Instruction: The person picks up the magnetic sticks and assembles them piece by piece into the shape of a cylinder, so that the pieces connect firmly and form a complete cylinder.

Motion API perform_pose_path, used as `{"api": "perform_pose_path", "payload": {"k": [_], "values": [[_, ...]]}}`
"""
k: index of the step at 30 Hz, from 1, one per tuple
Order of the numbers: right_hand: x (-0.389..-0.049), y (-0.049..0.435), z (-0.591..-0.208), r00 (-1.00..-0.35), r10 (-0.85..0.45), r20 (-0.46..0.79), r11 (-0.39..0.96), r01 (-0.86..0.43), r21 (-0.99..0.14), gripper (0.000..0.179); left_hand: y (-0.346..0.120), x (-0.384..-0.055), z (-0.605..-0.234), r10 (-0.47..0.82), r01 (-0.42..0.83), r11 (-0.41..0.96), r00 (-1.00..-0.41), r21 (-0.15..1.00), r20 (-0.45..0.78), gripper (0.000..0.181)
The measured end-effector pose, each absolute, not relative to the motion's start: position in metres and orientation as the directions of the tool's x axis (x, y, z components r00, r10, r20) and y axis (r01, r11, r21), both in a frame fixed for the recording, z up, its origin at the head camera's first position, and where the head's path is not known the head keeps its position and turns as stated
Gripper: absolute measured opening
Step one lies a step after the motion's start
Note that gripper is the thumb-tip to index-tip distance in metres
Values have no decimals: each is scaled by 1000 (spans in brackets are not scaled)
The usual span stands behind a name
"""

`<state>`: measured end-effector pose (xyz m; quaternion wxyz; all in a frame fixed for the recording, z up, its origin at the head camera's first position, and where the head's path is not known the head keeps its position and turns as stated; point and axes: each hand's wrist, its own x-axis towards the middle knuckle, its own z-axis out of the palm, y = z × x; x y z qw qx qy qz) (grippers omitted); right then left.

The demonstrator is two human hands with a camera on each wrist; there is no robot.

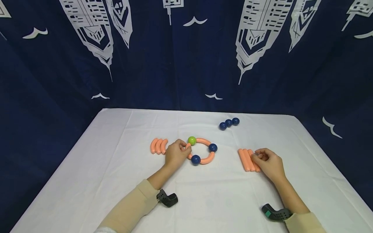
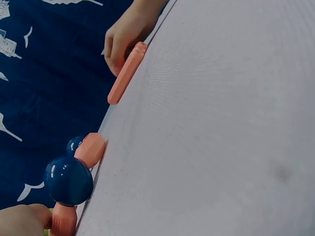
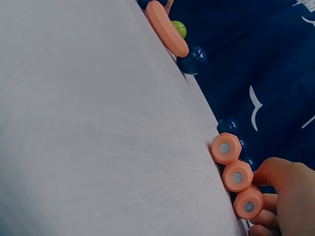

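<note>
A ring (image 1: 207,159) of curved orange magnetic sticks joined by one green ball (image 1: 191,140) and two dark blue balls (image 1: 213,148) lies mid-table. At its left side my left hand (image 1: 175,154) pinches a curved orange stick (image 1: 188,146) between thumb and finger, just below the green ball. Three straight orange sticks (image 1: 246,160) lie side by side to the right. My right hand (image 1: 271,164) has its thumb and fingers curled at the rightmost one, partly covering it. In the right wrist view, round metal ends show on these straight sticks (image 3: 237,177).
Three curved orange sticks (image 1: 158,146) lie beside the left hand, left of the ring. Farther back, three dark blue balls (image 1: 229,123) sit in a row. A white cloth covers the table (image 1: 204,197), and a dark blue patterned curtain (image 1: 175,64) hangs behind it.
</note>
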<state>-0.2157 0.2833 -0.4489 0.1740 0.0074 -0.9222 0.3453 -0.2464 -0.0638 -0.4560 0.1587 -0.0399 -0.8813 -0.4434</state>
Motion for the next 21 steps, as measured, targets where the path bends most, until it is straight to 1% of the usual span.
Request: {"api": "perform_pose_path", "payload": {"k": [4, 10, 21], "values": [[-215, 283, -448, -940, 102, 326, 791, -122, -599, 28, -65, -246, -455, -65, 209, 604, -949, 769, 308, 16], [-216, 283, -450, -924, 111, 367, 835, -113, -538, 27, -66, -247, -455, -67, 207, 605, -949, 769, 309, 16], [-216, 281, -444, -913, 131, 387, 816, -122, -565, 25, -64, -247, -455, -70, 199, 590, -953, 782, 295, 18]]}}
